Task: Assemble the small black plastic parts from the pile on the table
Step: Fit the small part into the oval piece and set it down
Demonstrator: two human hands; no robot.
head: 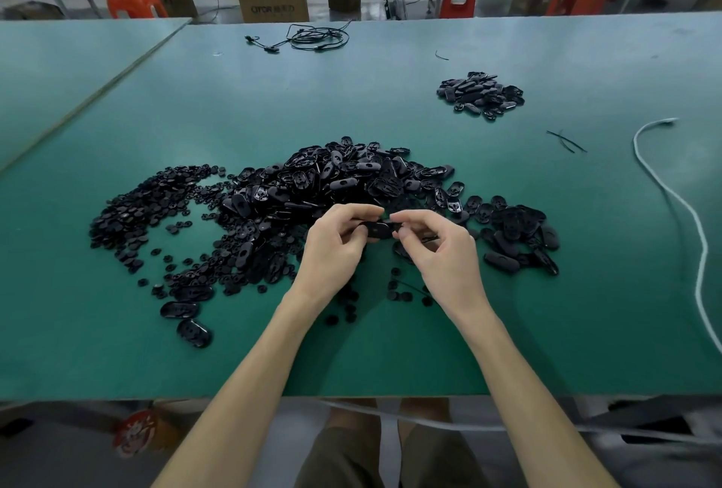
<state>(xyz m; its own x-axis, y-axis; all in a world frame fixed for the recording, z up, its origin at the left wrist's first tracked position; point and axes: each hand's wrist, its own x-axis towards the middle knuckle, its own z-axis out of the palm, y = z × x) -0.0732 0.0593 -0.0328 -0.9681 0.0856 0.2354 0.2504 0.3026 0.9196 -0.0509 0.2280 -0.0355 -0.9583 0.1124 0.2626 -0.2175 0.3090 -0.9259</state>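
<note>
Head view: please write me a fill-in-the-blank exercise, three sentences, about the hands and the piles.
1. The left hand and the right hand hold one part of ____ colour.
2. The small pile lies far to the ____ of the big pile.
3. The table top is ____.
Missing words: black; right; green.

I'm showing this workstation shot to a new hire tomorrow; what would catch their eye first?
The sprawling pile of small black plastic parts dominates the middle of the green table, oval shells heaped centrally and tiny round pieces spreading left. Just in front, the left hand and right hand pinch one black oval plastic shell between them. A smaller heap of black parts sits farther back on the right.
</note>
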